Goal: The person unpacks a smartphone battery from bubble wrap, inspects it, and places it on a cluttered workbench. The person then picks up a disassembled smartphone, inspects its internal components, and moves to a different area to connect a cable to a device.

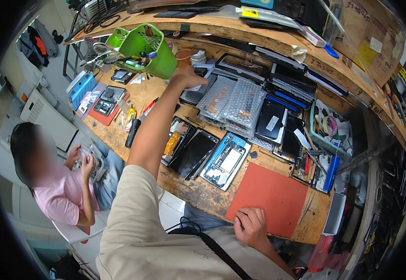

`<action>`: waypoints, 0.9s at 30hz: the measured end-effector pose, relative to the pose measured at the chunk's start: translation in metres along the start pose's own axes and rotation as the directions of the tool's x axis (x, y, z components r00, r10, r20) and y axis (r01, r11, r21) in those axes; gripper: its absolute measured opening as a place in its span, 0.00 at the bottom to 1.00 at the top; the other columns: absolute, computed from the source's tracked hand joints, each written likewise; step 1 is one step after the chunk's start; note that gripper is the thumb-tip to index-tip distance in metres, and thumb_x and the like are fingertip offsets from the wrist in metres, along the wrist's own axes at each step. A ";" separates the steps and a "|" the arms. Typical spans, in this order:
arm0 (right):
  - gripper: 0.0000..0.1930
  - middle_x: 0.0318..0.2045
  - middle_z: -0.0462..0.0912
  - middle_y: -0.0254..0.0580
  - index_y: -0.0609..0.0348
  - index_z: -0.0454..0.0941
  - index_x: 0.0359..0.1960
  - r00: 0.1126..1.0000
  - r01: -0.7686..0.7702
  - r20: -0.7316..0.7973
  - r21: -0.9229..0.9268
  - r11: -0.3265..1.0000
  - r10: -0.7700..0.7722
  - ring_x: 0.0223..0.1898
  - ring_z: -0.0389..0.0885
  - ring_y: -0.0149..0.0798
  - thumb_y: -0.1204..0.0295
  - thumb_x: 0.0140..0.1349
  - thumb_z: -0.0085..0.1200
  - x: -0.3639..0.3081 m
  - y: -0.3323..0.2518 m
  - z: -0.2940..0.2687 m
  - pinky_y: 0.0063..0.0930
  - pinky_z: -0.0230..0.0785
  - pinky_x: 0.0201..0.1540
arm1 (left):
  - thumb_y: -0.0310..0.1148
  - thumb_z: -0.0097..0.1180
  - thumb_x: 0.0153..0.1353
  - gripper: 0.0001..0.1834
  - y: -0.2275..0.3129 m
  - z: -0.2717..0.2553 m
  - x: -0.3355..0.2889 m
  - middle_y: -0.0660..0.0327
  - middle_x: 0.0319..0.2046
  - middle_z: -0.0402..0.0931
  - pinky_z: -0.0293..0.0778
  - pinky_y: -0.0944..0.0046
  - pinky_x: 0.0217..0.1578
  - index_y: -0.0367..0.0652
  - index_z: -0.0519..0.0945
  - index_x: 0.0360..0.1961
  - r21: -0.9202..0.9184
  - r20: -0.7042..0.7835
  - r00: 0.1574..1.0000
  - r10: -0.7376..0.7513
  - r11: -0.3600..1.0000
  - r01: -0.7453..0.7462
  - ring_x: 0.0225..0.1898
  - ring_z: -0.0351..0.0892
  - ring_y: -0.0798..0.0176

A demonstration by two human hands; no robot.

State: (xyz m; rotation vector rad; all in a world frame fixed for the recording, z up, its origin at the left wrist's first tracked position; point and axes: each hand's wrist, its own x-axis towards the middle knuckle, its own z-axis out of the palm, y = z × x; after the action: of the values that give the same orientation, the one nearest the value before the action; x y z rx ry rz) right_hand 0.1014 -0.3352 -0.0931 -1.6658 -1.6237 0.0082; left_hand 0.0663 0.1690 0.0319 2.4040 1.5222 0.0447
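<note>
My left arm reaches across the workbench to its back edge. There my left hand [188,77] is just right of a green plastic basket [163,58], over a stack of dark flat devices [193,95]. Its thumb sticks out apart from the hand, and its other fingers are partly hidden; I see nothing held. My right hand [251,226] rests with curled fingers on the near left edge of an orange-red mat [273,193], holding nothing visible. Between the arms lie an opened tablet with a blue frame [225,161] and a black screen panel [193,154].
Bubble-wrapped panels [233,102] are stacked at the back middle, beside black tablets [271,119]. A teal bin [331,128] of tape and parts stands at right. A wooden shelf [203,25] overhangs the bench. At left sits a person in pink [63,200], holding a small device.
</note>
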 end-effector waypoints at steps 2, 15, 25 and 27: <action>0.10 0.38 0.81 0.45 0.62 0.82 0.35 1.000 0.001 0.003 -0.007 1.000 -0.001 0.38 0.79 0.49 0.80 0.49 0.63 0.000 -0.001 0.001 0.41 0.69 0.42 | 0.63 0.66 0.37 0.50 -0.002 -0.014 -0.002 0.43 0.57 0.79 0.76 0.54 0.55 0.40 0.80 0.60 0.001 -0.029 0.999 0.021 1.000 -0.021 0.55 0.82 0.46; 0.11 0.38 0.81 0.44 0.61 0.82 0.35 1.000 -0.002 0.010 -0.044 0.999 0.002 0.38 0.78 0.49 0.81 0.48 0.62 -0.002 -0.001 0.004 0.42 0.68 0.42 | 0.63 0.66 0.36 0.55 -0.010 -0.007 -0.001 0.45 0.60 0.78 0.74 0.56 0.60 0.47 0.74 0.68 -0.050 0.020 0.999 0.036 0.998 -0.035 0.59 0.79 0.46; 0.11 0.39 0.80 0.45 0.61 0.81 0.36 1.000 0.005 0.017 -0.038 0.999 -0.004 0.38 0.78 0.50 0.81 0.48 0.62 -0.002 0.000 0.004 0.42 0.68 0.41 | 0.65 0.67 0.41 0.49 -0.014 0.052 0.000 0.45 0.57 0.78 0.75 0.49 0.59 0.45 0.76 0.61 -0.024 -0.159 0.985 -0.061 0.998 0.058 0.61 0.76 0.45; 0.11 0.39 0.80 0.45 0.61 0.82 0.36 1.000 -0.001 0.013 -0.038 0.999 0.002 0.38 0.78 0.50 0.81 0.48 0.62 -0.003 0.001 0.005 0.42 0.67 0.41 | 0.62 0.66 0.45 0.51 -0.003 0.051 -0.006 0.45 0.59 0.76 0.74 0.49 0.60 0.47 0.69 0.68 0.044 -0.091 0.994 -0.059 0.997 0.063 0.63 0.75 0.46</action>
State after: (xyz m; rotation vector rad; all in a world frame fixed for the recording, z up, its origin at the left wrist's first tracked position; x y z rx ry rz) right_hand 0.0988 -0.3350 -0.0984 -1.6990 -1.6415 -0.0107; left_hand 0.0699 0.1532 -0.0173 2.4196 1.6528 0.1064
